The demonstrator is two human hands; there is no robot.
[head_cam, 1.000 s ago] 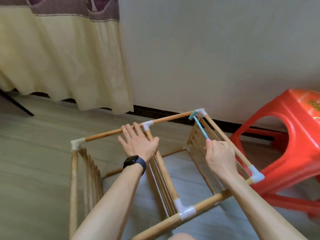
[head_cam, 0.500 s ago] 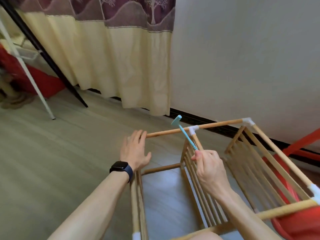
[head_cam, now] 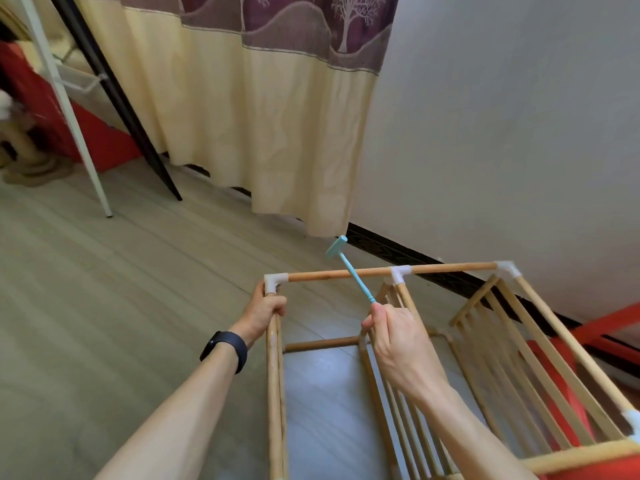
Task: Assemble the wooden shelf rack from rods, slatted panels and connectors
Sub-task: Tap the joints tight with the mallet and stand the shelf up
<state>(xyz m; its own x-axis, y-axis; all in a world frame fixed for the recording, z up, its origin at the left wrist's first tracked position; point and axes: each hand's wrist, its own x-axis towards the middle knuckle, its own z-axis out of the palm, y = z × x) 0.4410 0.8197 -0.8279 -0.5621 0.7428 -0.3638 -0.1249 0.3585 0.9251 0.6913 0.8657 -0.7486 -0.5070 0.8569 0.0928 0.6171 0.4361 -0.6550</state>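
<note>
A: where is the rack (head_cam: pixel 485 341)?
B: it is laid on its side on the floor, lower centre to lower right of the frame, close to the wall. The slatted panels (head_cam: pixel 519 362) are stood on edge, so the top rod (head_cam: pixel 332 274) and its white connectors are presented upward for tapping

A: left hand?
B: the left hand (head_cam: pixel 266 311) is wrapped round the rod running down the frame from the corner connector (head_cam: pixel 274 283), just under it, fingers curled tight. This is judged to be bracing, so the frame is kept from skidding when a joint is struck

A: right hand?
B: the right hand (head_cam: pixel 394 337) is clamped on the handle end of a small blue hammer (head_cam: pixel 351 271), fist closed. The hammer head is held above the top rod, centre of frame, touching nothing. In the picture the rod is crossed by the handle between the corner connector and the middle connector (head_cam: pixel 400 273)

A: target?
B: it cannot be told for certain. The corner connector is judged likeliest, since the bracing is applied there

A: hands together?
B: apart, with an open bay of the rack between them
</note>
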